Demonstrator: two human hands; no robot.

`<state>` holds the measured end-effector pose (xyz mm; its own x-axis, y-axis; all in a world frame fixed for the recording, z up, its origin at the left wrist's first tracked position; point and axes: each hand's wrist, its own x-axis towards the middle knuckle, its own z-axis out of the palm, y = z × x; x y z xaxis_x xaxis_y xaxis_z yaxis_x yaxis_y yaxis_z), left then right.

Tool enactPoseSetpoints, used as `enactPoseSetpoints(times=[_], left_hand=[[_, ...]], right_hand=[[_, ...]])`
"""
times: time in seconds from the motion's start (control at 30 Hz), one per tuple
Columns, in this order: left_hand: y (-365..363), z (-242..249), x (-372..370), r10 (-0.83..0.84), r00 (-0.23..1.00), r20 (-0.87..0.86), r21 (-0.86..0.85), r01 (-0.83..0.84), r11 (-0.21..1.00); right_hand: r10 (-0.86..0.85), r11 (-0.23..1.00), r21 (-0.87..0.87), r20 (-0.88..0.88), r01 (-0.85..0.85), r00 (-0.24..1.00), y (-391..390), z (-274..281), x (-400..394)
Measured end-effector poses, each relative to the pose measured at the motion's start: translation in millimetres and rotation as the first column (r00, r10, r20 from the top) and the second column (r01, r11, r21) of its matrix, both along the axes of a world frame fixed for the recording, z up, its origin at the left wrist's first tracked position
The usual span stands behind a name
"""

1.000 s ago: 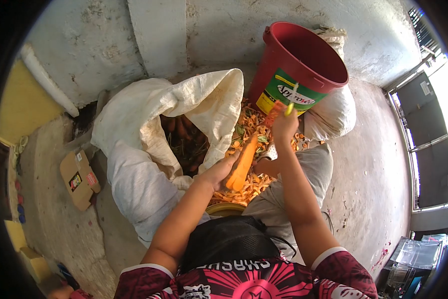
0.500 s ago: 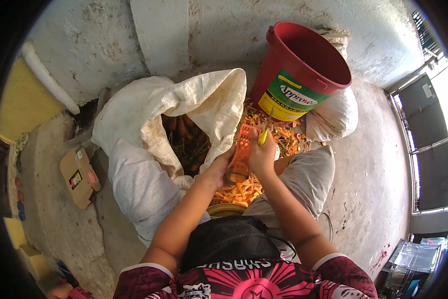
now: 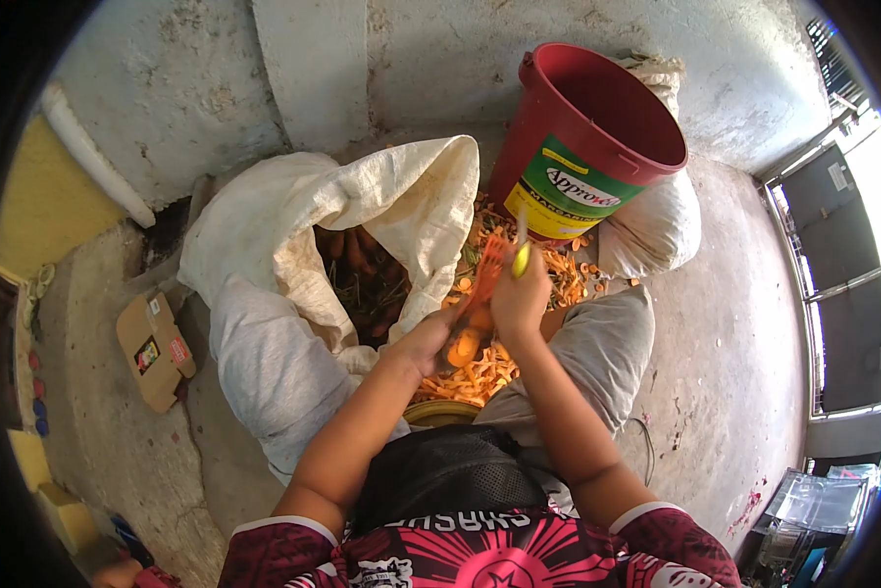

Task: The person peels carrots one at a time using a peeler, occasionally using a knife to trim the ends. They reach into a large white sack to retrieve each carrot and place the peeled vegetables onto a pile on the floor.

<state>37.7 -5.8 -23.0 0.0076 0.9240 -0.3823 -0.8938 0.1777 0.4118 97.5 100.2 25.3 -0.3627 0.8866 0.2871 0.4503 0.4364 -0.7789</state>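
Observation:
My left hand [image 3: 428,340] is closed around the near part of an orange plastic slicer [image 3: 489,267] with holes in its far end; it is tilted and blurred. In my right hand [image 3: 521,302], pressed close against the slicer, is a knife with a yellow handle [image 3: 522,260], its blade pointing away from me. Whether those fingers also hold a carrot is hidden. Rounded orange carrot pieces [image 3: 464,348] show between my hands. Below them, cut carrot sticks [image 3: 478,380] fill a yellow-rimmed basin [image 3: 440,412] between my legs.
An open white woven sack [image 3: 416,186] holds whole carrots [image 3: 362,257] at the left. Ahead stands a red bucket [image 3: 533,127], with carrot scraps [image 3: 566,279] on the floor before it and a full white sack [image 3: 661,230] beside it. A flattened cardboard box [image 3: 154,353] lies left.
The slicer has turned more edge-on and is blurred. My right hand has shifted slightly, the knife with it. Rounded carrot pieces now show between my hands.

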Motion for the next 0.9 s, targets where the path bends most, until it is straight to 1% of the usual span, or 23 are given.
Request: enactPoseSetpoints(times=[0.03,0.13,0.23,0.3,0.33,0.4,0.43,0.47,0.5,0.53,0.57,0.6,0.67,0.7,0.8,0.87,0.9], left_hand=[[0,0,1,-0.059,0.998,-0.029,0.023,0.06,0.998],[-2,18,8,-0.074,0.994,-0.085,-0.089,0.067,0.994],[1,6,6,-0.147,0.989,-0.033,0.05,0.149,0.988],[-2,18,9,-0.151,0.984,-0.093,0.057,0.157,0.986],[-4,23,9,-0.151,0.981,-0.123,0.06,0.159,0.985],[-3,13,2,-0.166,0.984,-0.066,0.07,0.17,0.983],[-1,10,0,-0.174,0.984,-0.036,0.077,0.177,0.981],[0,9,0,-0.124,0.989,-0.075,-0.057,0.12,0.991],[2,8,-1,-0.11,0.993,-0.034,-0.05,0.109,0.993],[3,7,-2,-0.094,0.996,0.007,-0.043,0.094,0.995],[4,4,-3,-0.076,0.996,0.048,-0.037,0.078,0.996],[6,-2,-3,-0.05,0.998,0.047,-0.094,0.054,0.994],[3,9,-5,-0.047,0.998,0.047,-0.093,0.051,0.994],[2,12,-6,-0.046,0.998,0.048,-0.093,0.051,0.994],[2,4,-9,0.001,0.999,0.052,-0.016,-0.001,1.0],[1,6,-5,0.077,0.992,0.096,-0.069,-0.07,0.995],[2,7,-3,0.115,0.987,0.117,-0.096,-0.104,0.99]], right_hand=[[-0.07,0.997,0.025,0.032,0.069,0.997,14,2,-1],[-0.193,0.98,0.038,-0.065,0.196,0.979,57,-3,3],[-0.284,0.955,0.042,-0.16,0.294,0.945,92,-11,11],[-0.36,0.926,0.022,-0.253,0.377,0.898,107,-12,16],[-0.385,0.916,0.021,-0.232,0.401,0.893,116,-15,19],[-0.439,0.892,0.026,-0.188,0.451,0.879,125,-14,24],[-0.357,0.931,-0.016,-0.246,0.364,0.901,121,-14,24],[-0.273,0.961,-0.051,-0.306,0.271,0.912,114,-16,22],[-0.189,0.982,-0.082,-0.367,0.171,0.911,104,-16,20],[-0.169,0.984,-0.111,-0.365,0.138,0.915,96,-20,15],[-0.064,0.997,-0.068,-0.371,0.041,0.926,83,-25,14],[-0.032,0.979,-0.2,-0.363,-0.045,0.931,66,-25,11],[0.053,0.975,-0.192,-0.289,-0.112,0.956,21,-2,5],[0.156,0.974,-0.121,-0.247,-0.19,0.957,12,-4,5],[0.244,0.947,-0.159,-0.215,-0.28,0.946,-18,7,3],[0.285,0.933,-0.163,-0.205,-0.32,0.936,-26,6,2],[0.274,0.941,-0.154,-0.172,-0.301,0.946,-26,5,3]])
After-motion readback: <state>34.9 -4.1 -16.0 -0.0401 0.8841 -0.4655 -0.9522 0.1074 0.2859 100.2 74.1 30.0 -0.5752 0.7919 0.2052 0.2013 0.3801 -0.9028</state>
